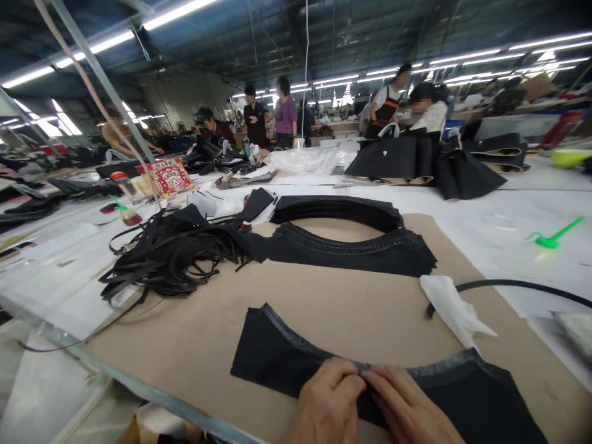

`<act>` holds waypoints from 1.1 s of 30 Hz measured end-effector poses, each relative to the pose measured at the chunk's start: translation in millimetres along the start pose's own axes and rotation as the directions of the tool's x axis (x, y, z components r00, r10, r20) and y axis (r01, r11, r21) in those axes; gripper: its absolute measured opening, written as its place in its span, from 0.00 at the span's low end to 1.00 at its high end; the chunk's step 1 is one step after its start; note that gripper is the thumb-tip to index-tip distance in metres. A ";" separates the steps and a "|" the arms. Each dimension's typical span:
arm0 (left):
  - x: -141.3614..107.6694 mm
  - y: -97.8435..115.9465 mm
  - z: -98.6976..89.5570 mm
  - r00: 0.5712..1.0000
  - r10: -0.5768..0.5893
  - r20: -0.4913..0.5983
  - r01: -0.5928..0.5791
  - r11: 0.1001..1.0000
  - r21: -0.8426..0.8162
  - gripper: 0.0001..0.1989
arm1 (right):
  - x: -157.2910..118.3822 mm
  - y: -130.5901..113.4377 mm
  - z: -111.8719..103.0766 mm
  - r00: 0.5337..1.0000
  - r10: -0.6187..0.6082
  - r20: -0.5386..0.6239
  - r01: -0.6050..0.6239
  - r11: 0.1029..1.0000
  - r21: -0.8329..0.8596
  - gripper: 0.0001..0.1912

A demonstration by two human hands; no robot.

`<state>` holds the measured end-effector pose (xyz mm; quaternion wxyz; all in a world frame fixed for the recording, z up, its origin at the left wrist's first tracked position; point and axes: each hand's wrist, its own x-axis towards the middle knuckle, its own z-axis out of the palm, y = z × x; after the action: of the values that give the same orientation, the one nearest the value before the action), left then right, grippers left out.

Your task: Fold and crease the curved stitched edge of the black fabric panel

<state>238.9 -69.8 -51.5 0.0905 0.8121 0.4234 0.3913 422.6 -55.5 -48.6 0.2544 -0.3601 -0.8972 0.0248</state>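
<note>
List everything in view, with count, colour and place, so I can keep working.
Near curved panel: one, black, under the hands
Far curved panel: one, black, mid-sheet
Stacked curved panels: count unclear, black, behind that
Thin strips: uncountable heap, black, left
Brown sheet: one, under the panels
Tissue: one, white, right
Green-nozzled bottle: one, dark red contents, left
Patterned packet: one, red, far left
Plastic sheeting: clear, far centre
Large draped panels: several, black, far right
Table: one, white, beneath everything
People: several, background
Tube lights: several, white, overhead
Left hand: one, near panel's middle
Right hand: one, beside it
</note>
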 end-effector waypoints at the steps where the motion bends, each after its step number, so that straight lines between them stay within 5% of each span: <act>1: 0.9 -2.8 -11.4 0.999 -0.037 -0.004 0.036 0.998 -0.050 0.14 | 0.1 -2.0 1.5 1.000 0.001 -0.010 -0.001 1.000 -0.020 0.23; 4: 7.7 -15.1 -47.9 0.973 -0.230 -0.011 0.231 0.973 0.027 0.14 | -3.3 -3.7 2.6 0.999 -0.002 0.032 0.003 0.998 -0.057 0.24; 8: 22.2 -34.5 -82.6 0.840 -0.516 0.169 0.485 0.852 0.197 0.06 | -0.6 -8.2 2.6 0.996 0.011 0.093 -0.003 0.996 -0.091 0.32; 11: 31.3 -43.5 -90.5 0.747 -0.581 0.323 0.552 0.813 0.186 0.05 | 4.3 -11.2 4.9 0.993 0.048 0.104 -0.036 0.993 -0.117 0.36; 14: 35.8 -49.4 -89.6 0.699 -0.614 0.366 0.598 0.783 0.171 0.06 | 6.8 -10.8 7.2 0.992 0.058 0.111 -0.045 0.991 -0.122 0.35; 22: 39.9 -64.8 -92.4 0.651 -0.647 0.397 0.642 0.748 0.166 0.04 | 12.6 -8.4 10.3 0.998 0.056 0.031 -0.052 0.993 -0.109 0.31; 33: 48.6 -67.6 -93.4 0.650 -0.657 0.382 0.608 0.751 0.256 0.06 | 11.6 -6.3 14.1 1.000 -0.001 0.016 0.003 0.993 -0.116 0.30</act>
<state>147.0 -7.9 6.6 0.2737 0.6838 0.6668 0.1135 404.8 -50.5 -54.4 0.2262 -0.3732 -0.8994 -0.0246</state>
